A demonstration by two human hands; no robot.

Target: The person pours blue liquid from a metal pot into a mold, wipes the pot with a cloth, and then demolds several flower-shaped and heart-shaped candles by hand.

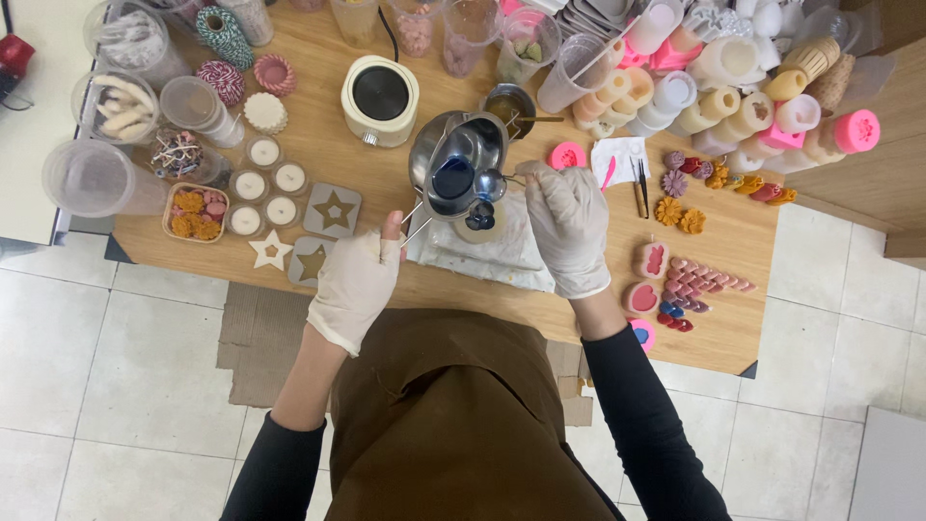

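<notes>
My left hand [355, 280], in a white glove, grips the wire handle of a small steel pouring pot [456, 162] that is tilted toward me; dark blue liquid shows inside it. My right hand [569, 224], also gloved, holds a metal spoon [492, 183] at the pot's spout. Under the spout sits a small mould [479, 220] with dark blue in it, on a white cloth [482, 249] spread over the wooden table [463, 294].
A cream electric hot plate [380, 96] stands behind the pot. Tealights [264, 183], star moulds [333, 210] and plastic cups [92, 178] lie left. Silicone moulds [733, 106], small wax flowers [680, 212] and pink shapes [690, 280] fill the right. Tweezers [640, 186] rest beside a white paper.
</notes>
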